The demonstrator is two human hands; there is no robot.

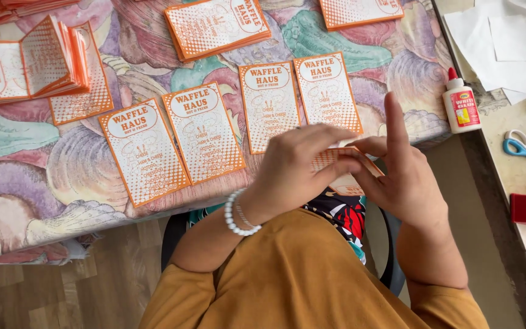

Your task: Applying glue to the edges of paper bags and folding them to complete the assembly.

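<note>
Floral tablecloth point(360, 55) in pastel swirls covers the table across the top of the frame, with wood floor showing lower left. Both hands meet just below the table's near edge, right of centre, pinched on one orange-and-white card point(342, 167). Left hand point(296, 164) comes in over the top, fingers closed on the card's upper edge; right hand point(400, 176) grips it from the right side, index finger sticking straight up. The card's long axis slants from upper left down to lower right, and it's mostly hidden between the hands, so neither is nearer. Four matching cards point(238, 122) lie face up in a row right above. A white glue bottle point(461, 103) stands to the right, blue scissors point(522, 148) past it.
</note>
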